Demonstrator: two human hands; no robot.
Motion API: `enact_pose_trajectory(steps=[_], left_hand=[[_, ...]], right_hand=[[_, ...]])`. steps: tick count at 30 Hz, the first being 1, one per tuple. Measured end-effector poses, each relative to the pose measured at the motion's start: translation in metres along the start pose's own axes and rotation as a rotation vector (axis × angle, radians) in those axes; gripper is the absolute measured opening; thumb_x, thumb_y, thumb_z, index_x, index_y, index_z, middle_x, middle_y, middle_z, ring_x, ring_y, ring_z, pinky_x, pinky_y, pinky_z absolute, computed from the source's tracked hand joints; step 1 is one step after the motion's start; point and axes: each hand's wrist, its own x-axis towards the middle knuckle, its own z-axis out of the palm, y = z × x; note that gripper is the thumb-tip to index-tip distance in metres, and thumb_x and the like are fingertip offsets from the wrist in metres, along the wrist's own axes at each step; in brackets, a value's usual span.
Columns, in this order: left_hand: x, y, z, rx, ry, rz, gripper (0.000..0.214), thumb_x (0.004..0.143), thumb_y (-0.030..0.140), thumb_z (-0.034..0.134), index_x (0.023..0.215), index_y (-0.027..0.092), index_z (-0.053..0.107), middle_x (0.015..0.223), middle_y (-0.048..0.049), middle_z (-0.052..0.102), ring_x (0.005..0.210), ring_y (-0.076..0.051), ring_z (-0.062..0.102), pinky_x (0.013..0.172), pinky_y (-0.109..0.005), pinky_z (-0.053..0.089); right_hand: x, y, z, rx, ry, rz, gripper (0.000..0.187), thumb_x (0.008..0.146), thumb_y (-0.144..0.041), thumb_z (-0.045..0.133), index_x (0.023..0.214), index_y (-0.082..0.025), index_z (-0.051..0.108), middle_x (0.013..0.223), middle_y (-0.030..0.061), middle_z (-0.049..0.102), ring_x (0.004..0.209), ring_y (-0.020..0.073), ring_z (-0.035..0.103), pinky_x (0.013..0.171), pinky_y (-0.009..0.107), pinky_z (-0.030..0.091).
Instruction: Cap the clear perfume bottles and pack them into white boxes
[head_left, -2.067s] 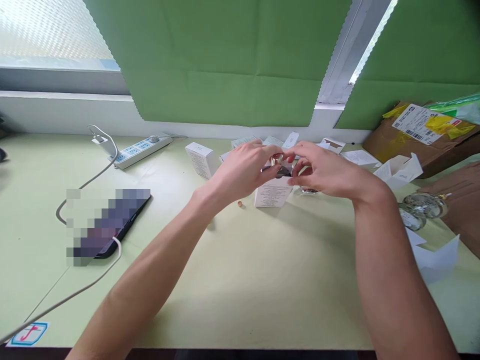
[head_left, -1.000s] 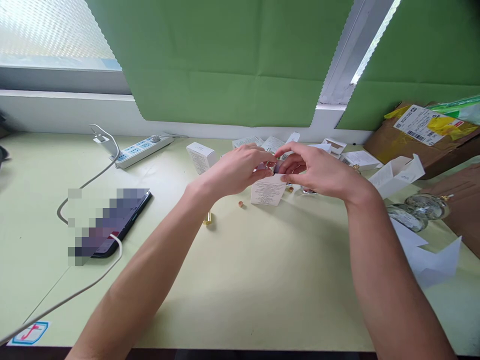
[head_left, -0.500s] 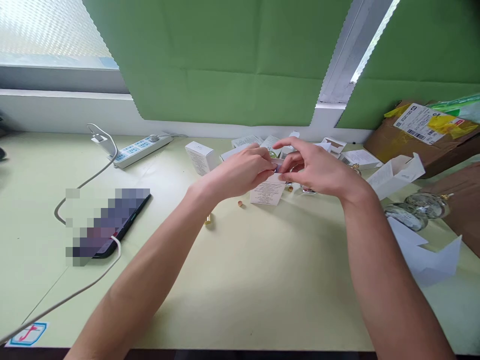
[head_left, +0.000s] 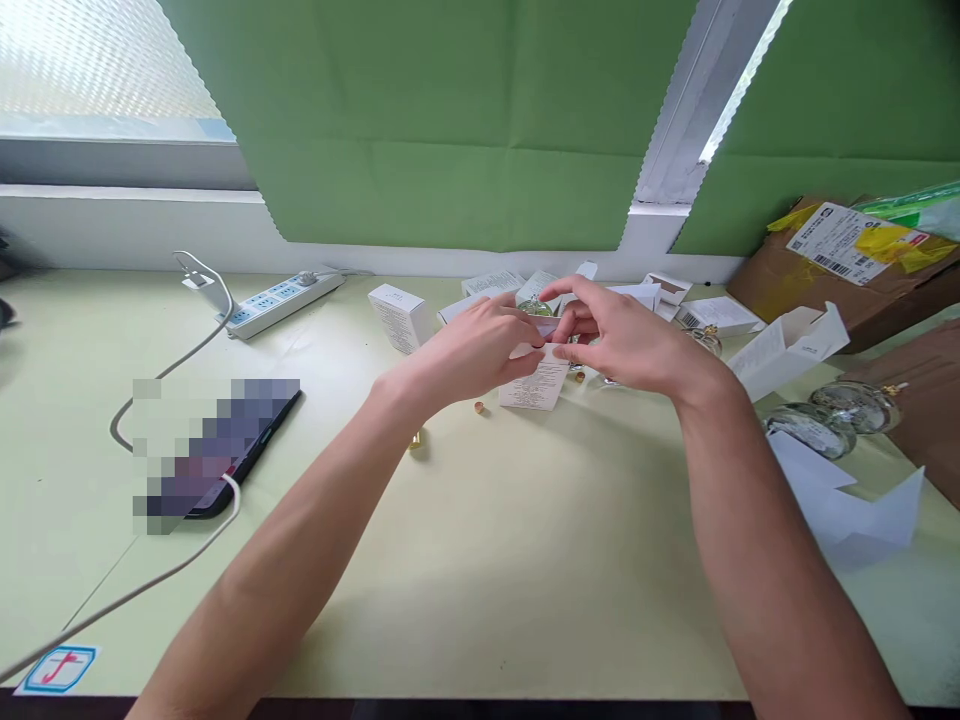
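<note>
A small white printed box (head_left: 534, 388) stands on the table in front of me, with my hands at its top. My left hand (head_left: 491, 345) has curled fingers at the box's upper left edge, its thumb along the front panel. From the other side my right hand (head_left: 619, 330) grips the upper right edge with thumb and bent fingers. What lies inside the box is hidden by my fingers. Just left of the box is a small gold ring-like cap (head_left: 479, 407); a similar piece (head_left: 580, 377) sits to its right.
Another white box (head_left: 400, 318) stands to the left, near a power strip (head_left: 283, 303) and a phone (head_left: 225, 455) on a cable. Several white cartons lie behind my hands. To the right are an open white box (head_left: 787, 350), round glass bottles (head_left: 855, 408) and cardboard boxes (head_left: 847, 260).
My left thumb and fingertips have parted slightly, showing more white at the box's top. Both hands stay at the box, and the view has shifted a little.
</note>
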Motion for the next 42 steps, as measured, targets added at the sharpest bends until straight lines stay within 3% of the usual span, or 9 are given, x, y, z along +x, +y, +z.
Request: enact_pose_trajectory(steps=[7, 13, 16, 20, 25, 28, 32, 38, 42], left_hand=[[0.001, 0.002, 0.001, 0.117, -0.062, -0.016, 0.014, 0.091, 0.017, 0.058, 0.087, 0.018, 0.071, 0.092, -0.0055, 0.07, 0.092, -0.021, 0.055, 0.073, -0.031, 0.04], [0.0, 0.003, 0.003, 0.126, -0.087, -0.063, 0.016, 0.093, 0.018, 0.055, 0.088, 0.017, 0.07, 0.085, -0.0065, 0.069, 0.093, -0.022, 0.055, 0.071, -0.03, 0.042], [-0.002, 0.002, 0.0, 0.113, -0.099, -0.062, 0.015, 0.093, 0.019, 0.056, 0.088, 0.018, 0.07, 0.082, -0.0057, 0.069, 0.094, -0.023, 0.056, 0.071, -0.03, 0.042], [-0.006, -0.003, -0.01, -0.013, -0.064, -0.108, 0.02, 0.093, 0.025, 0.059, 0.109, 0.024, 0.07, 0.095, -0.003, 0.07, 0.088, -0.018, 0.058, 0.074, -0.029, 0.043], [-0.01, -0.015, -0.021, -0.105, 0.016, -0.199, 0.017, 0.09, 0.033, 0.065, 0.101, 0.024, 0.073, 0.094, -0.0029, 0.069, 0.081, -0.015, 0.061, 0.068, -0.026, 0.043], [-0.011, -0.017, -0.022, -0.09, -0.021, -0.239, 0.019, 0.089, 0.038, 0.064, 0.098, 0.024, 0.074, 0.089, -0.0025, 0.069, 0.069, -0.013, 0.059, 0.061, -0.026, 0.04], [-0.011, -0.016, -0.018, -0.072, -0.066, -0.251, 0.022, 0.091, 0.038, 0.06, 0.104, 0.027, 0.074, 0.084, -0.0016, 0.07, 0.06, -0.011, 0.053, 0.056, -0.026, 0.036], [-0.008, -0.01, -0.014, -0.053, -0.073, -0.201, 0.022, 0.094, 0.033, 0.055, 0.101, 0.023, 0.073, 0.087, -0.0028, 0.071, 0.066, -0.013, 0.056, 0.062, -0.027, 0.038], [-0.008, -0.009, -0.014, -0.071, -0.085, -0.186, 0.021, 0.094, 0.032, 0.054, 0.097, 0.023, 0.073, 0.089, -0.0029, 0.072, 0.071, -0.014, 0.059, 0.063, -0.027, 0.038]], right_hand=[[-0.001, -0.003, -0.002, -0.011, -0.014, 0.009, 0.045, 0.086, -0.019, 0.061, 0.128, -0.031, 0.053, 0.095, 0.0013, 0.071, 0.082, 0.0186, 0.063, 0.052, 0.026, 0.043], [-0.001, -0.002, 0.0, -0.011, -0.005, 0.018, 0.044, 0.086, -0.021, 0.06, 0.128, -0.031, 0.053, 0.093, 0.0008, 0.07, 0.074, 0.0165, 0.061, 0.049, 0.025, 0.043], [-0.003, -0.001, -0.003, 0.011, -0.017, 0.029, 0.047, 0.085, -0.025, 0.062, 0.13, -0.033, 0.053, 0.096, 0.0019, 0.071, 0.077, 0.018, 0.063, 0.05, 0.026, 0.045], [-0.007, 0.004, -0.013, 0.133, -0.038, 0.046, 0.047, 0.085, -0.032, 0.064, 0.131, -0.035, 0.055, 0.109, 0.0044, 0.071, 0.086, 0.021, 0.065, 0.054, 0.028, 0.05], [-0.003, 0.026, -0.014, 0.209, 0.123, 0.066, 0.043, 0.083, -0.036, 0.068, 0.125, -0.034, 0.059, 0.118, 0.0062, 0.063, 0.105, 0.0249, 0.061, 0.059, 0.029, 0.054], [0.002, 0.035, -0.008, 0.253, 0.04, 0.177, 0.044, 0.084, -0.044, 0.068, 0.126, -0.034, 0.059, 0.116, 0.0064, 0.062, 0.093, 0.0223, 0.064, 0.053, 0.027, 0.05], [0.003, 0.034, -0.006, 0.302, -0.091, 0.272, 0.046, 0.088, -0.053, 0.062, 0.129, -0.034, 0.058, 0.09, 0.0039, 0.069, 0.079, 0.0196, 0.065, 0.052, 0.026, 0.043], [0.002, 0.033, -0.003, 0.379, -0.171, 0.283, 0.046, 0.089, -0.06, 0.058, 0.126, -0.033, 0.059, 0.093, 0.0027, 0.072, 0.082, 0.0178, 0.068, 0.059, 0.025, 0.041], [0.003, 0.036, 0.001, 0.471, -0.223, 0.227, 0.041, 0.09, -0.056, 0.059, 0.12, -0.028, 0.062, 0.094, 0.0032, 0.072, 0.084, 0.018, 0.069, 0.069, 0.029, 0.049]])
